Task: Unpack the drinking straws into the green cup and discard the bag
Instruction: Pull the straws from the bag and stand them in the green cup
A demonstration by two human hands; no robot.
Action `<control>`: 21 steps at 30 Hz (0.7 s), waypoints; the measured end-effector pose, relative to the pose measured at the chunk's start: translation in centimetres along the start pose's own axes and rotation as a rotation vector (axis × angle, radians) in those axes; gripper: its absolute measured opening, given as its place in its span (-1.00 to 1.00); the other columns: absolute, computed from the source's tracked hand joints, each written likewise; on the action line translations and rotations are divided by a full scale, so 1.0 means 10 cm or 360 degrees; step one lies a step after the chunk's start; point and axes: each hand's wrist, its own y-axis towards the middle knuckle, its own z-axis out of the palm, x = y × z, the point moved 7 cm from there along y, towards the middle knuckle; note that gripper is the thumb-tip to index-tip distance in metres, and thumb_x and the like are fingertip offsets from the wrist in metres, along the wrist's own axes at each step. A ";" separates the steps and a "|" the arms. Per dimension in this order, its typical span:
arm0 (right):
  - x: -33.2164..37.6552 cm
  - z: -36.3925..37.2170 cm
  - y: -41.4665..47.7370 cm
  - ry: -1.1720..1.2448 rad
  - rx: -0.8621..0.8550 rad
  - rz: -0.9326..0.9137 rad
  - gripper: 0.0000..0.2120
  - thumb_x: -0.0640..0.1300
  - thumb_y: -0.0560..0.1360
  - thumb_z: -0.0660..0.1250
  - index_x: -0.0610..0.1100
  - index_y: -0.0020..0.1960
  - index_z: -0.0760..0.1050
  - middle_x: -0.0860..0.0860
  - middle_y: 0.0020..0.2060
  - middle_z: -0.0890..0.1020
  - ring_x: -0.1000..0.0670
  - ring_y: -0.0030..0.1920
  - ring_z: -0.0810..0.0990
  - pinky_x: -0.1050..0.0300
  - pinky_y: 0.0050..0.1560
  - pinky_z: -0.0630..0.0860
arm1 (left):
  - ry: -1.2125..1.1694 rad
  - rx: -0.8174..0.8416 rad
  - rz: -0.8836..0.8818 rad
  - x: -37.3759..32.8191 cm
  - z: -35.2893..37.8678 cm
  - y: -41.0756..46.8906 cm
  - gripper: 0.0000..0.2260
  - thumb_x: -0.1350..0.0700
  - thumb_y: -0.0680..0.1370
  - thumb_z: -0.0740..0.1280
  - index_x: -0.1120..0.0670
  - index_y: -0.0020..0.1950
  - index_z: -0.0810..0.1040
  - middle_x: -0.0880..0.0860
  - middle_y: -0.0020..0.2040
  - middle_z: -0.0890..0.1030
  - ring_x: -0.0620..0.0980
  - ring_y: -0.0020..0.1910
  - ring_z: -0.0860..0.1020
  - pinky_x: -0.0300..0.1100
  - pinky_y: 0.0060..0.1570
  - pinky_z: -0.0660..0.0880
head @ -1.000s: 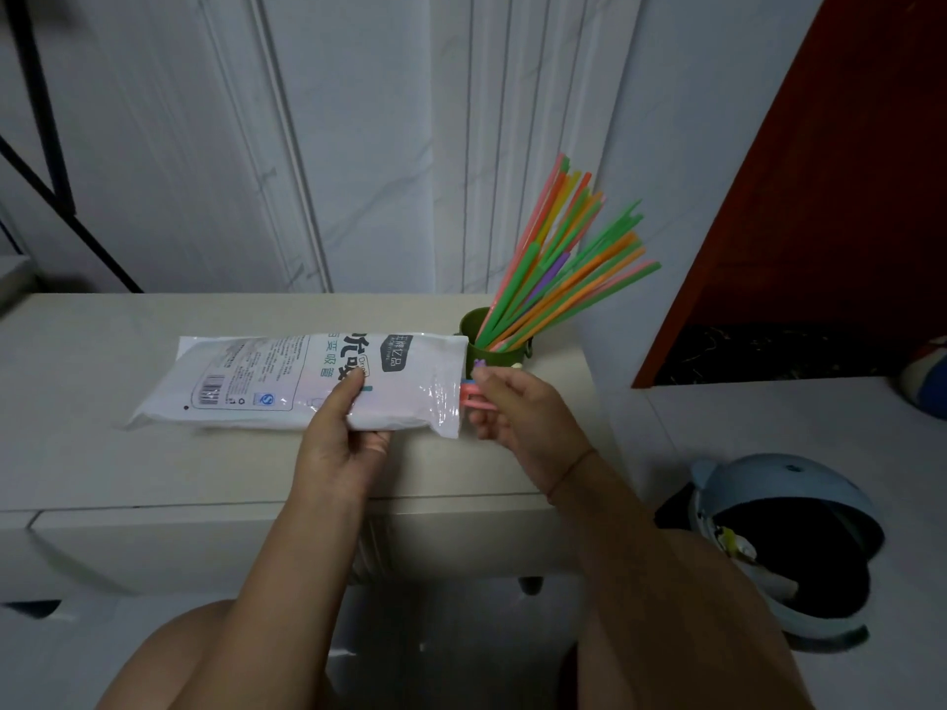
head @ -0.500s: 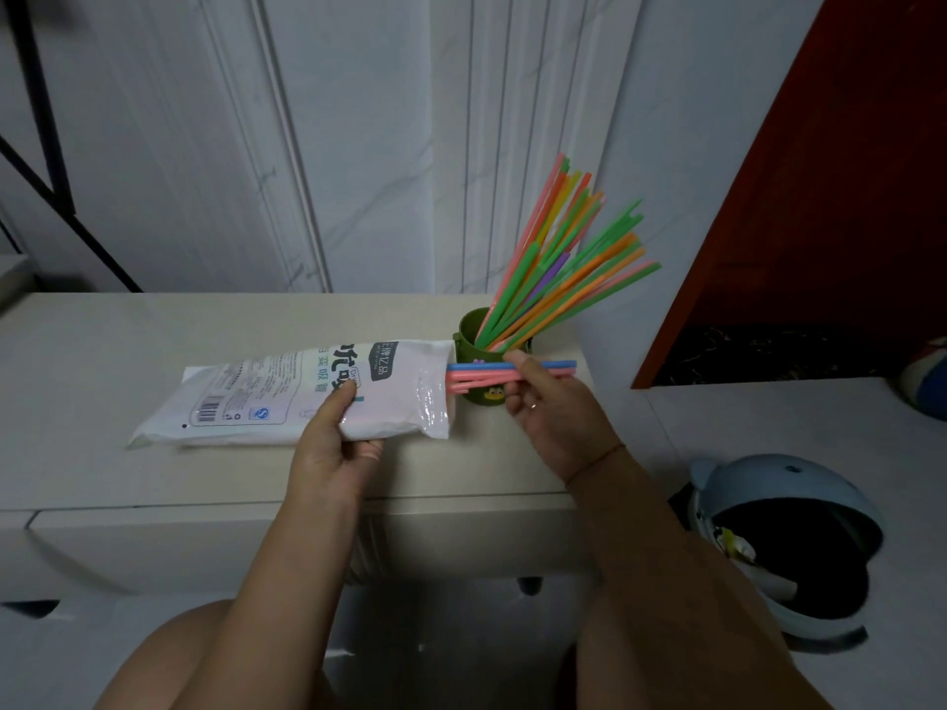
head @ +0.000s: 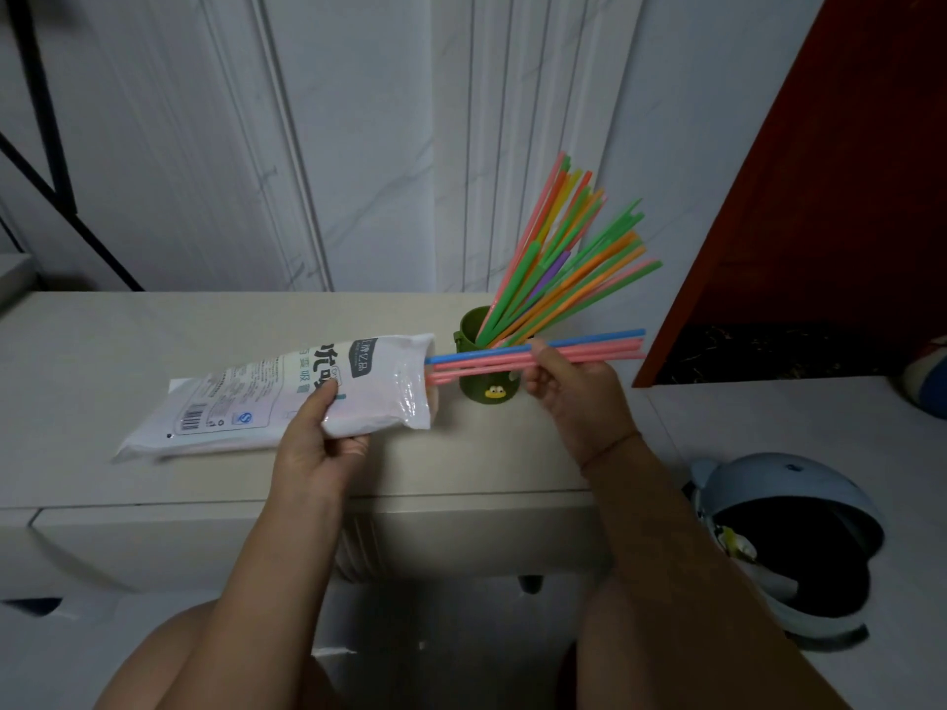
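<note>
A white plastic straw bag [head: 266, 397] lies on the beige cabinet top [head: 153, 330], its open end raised toward the right. My left hand [head: 320, 443] grips the bag near that open end. My right hand [head: 569, 381] pinches a small bunch of pink and blue straws [head: 594, 348], held level, their left tips just at the bag's mouth. Behind them stands the green cup [head: 469, 330] with a fan of several coloured straws [head: 569, 258] leaning right.
A pale blue bin [head: 799, 504] with a dark opening sits on the floor at the right. A dark red panel [head: 845, 171] rises behind it. The white wall runs behind the cabinet, and my knees show below the cabinet's front edge.
My right hand has drawn the pink and blue straws rightward, nearly out of the bag. The bag's open end has lifted and the bag has slid slightly right.
</note>
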 end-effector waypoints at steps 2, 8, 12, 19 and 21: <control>0.11 -0.08 0.03 0.0012 -0.0022 -0.0047 -0.86 -0.32 0.52 0.26 -0.29 -0.21 0.50 0.00 -0.57 0.55 0.13 -0.52 0.53 0.32 -0.40 0.54 | -0.0015 -0.0001 0.0023 -0.06 -0.01 0.02 -0.88 0.30 0.52 0.32 0.10 -0.04 0.58 0.05 -0.25 0.71 -0.02 0.00 0.64 -0.03 0.11 0.53; 0.34 -0.33 0.14 -0.0007 -0.0167 -0.0144 -0.89 -0.31 0.50 0.30 -0.27 -0.20 0.51 0.04 -0.57 0.58 0.14 -0.50 0.57 0.31 -0.37 0.56 | -0.0047 -0.0047 0.0027 -0.11 -0.02 0.02 -0.90 0.30 0.52 0.33 0.11 -0.08 0.58 0.05 -0.30 0.71 -0.04 -0.02 0.64 -0.07 0.18 0.51; 0.51 -0.46 0.16 0.0002 -0.0250 -0.0235 -0.89 -0.32 0.51 0.29 -0.26 -0.19 0.50 0.03 -0.57 0.59 0.13 -0.50 0.58 0.33 -0.38 0.56 | -0.0024 -0.0046 0.0023 -0.10 -0.03 0.02 -0.89 0.31 0.51 0.34 0.11 -0.07 0.58 0.04 -0.27 0.71 -0.03 -0.07 0.67 -0.06 0.06 0.59; 0.72 -0.53 0.16 -0.0267 -0.0356 -0.0430 -0.93 -0.32 0.49 0.33 -0.32 -0.16 0.51 0.04 -0.58 0.60 0.11 -0.53 0.59 0.35 -0.40 0.55 | -0.0017 -0.0075 0.0007 -0.07 -0.04 0.05 -0.84 0.32 0.48 0.37 0.10 -0.01 0.60 0.05 -0.13 0.71 -0.01 0.01 0.66 -0.02 -0.01 0.60; 0.72 -0.47 0.16 -0.0368 -0.0345 -0.0491 -0.90 -0.33 0.48 0.33 -0.25 -0.22 0.51 0.01 -0.55 0.60 0.11 -0.54 0.58 0.33 -0.42 0.56 | -0.0009 -0.0079 0.0006 -0.06 -0.04 0.05 -0.82 0.32 0.47 0.37 0.10 0.01 0.60 0.04 -0.08 0.70 -0.01 0.04 0.65 -0.03 0.04 0.58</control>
